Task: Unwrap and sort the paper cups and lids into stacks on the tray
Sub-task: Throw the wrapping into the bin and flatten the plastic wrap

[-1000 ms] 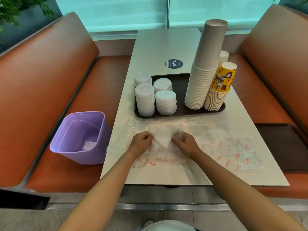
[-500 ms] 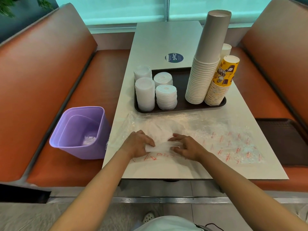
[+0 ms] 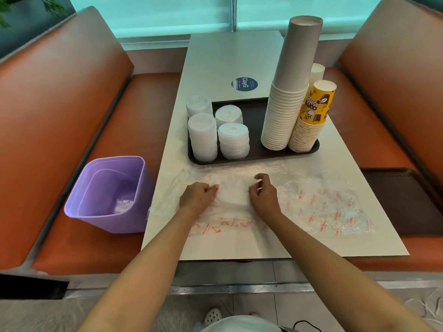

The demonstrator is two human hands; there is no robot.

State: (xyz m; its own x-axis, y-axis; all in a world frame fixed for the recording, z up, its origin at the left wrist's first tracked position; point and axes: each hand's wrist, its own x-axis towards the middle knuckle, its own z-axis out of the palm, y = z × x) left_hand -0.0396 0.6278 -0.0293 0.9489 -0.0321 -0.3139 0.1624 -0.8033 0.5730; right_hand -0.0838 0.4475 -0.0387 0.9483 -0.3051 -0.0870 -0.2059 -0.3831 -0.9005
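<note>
A café or fast-food booth: two orange padded benches (image 3: 60,130) face each other across a narrow white table (image 3: 230,58) set against a window (image 3: 167,13). A brown serving tray (image 3: 254,116) holds stacked paper cups (image 3: 285,121) and lids (image 3: 202,137) (one cup stack carries printed branding), and a round sticker (image 3: 245,84) marks the tabletop.

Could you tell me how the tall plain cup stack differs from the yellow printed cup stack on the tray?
The plain cup stack is taller and grey-white without print; the yellow cup stack is shorter, with a yellow printed top cup. The plain one stands nearer the tray's middle, the yellow one at its right end. Both are upside down and lean.
</note>
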